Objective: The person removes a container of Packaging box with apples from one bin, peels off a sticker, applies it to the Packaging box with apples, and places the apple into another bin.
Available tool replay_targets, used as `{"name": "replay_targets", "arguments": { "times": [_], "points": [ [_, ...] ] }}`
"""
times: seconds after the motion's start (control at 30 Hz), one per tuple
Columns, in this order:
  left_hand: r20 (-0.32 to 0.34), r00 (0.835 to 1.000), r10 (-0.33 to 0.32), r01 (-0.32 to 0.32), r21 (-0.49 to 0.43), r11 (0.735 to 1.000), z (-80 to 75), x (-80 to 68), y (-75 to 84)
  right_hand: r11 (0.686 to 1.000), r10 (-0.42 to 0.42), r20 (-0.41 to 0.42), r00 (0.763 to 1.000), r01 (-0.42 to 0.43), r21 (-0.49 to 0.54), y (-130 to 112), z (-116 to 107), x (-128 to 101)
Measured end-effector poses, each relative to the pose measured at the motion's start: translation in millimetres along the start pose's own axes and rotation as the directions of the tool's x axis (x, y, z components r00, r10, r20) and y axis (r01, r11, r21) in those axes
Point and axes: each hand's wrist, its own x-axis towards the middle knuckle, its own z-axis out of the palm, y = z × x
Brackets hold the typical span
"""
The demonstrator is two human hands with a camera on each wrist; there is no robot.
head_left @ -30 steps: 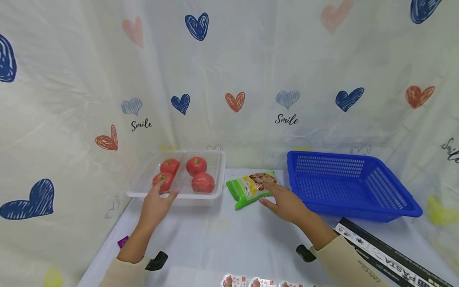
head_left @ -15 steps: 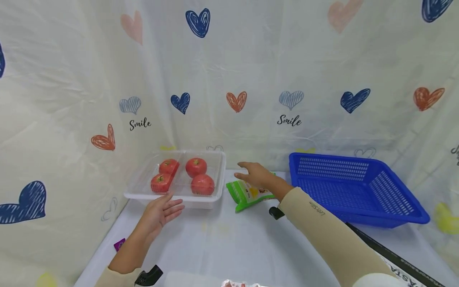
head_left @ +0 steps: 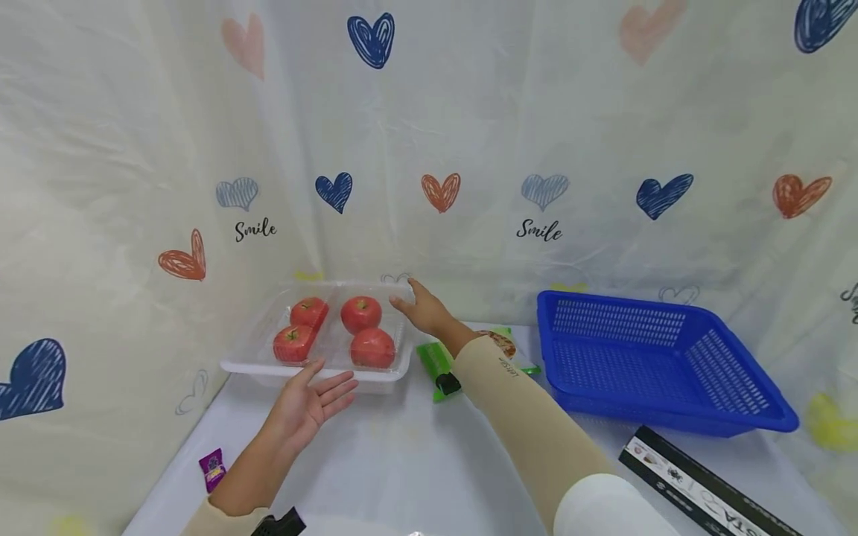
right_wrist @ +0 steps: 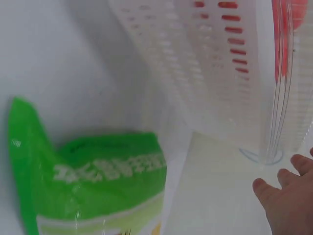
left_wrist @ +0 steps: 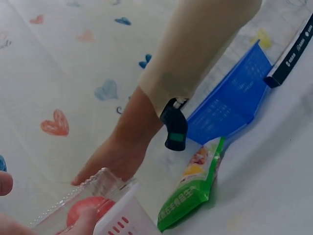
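Observation:
A white slotted basket stands at the back left. In it is clear plastic packaging around several round red fruits, apples or tomatoes. My left hand is at the basket's front side, palm turned up and fingers straight, its thumb beside the rim. At the back right corner, my right hand reaches out with spread fingers; in the right wrist view its fingertips lie close beside the clear edge. I cannot tell whether they touch. Under the right forearm lies a green food packet, partly hidden.
A blue slotted basket stands to the right. In front of it lies a long black-and-white box lettered "PASTA". A small purple packet is beside my left forearm. Behind the table hangs a heart-printed curtain.
My right hand has moved left from over the green packet to the white basket's right side. My left hand has dropped from above the fruits to the front rim and turned palm up.

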Motion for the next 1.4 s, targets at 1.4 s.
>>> {"name": "replay_targets", "arguments": {
  "times": [1.4],
  "points": [
    [0.108, 0.973, 0.203, -0.199, -0.045, 0.979, 38.4, -3.2, -5.1, 0.968, 0.001, -0.121, 0.993, 0.029, 0.247, 0, -63, -52]
  ]
}}
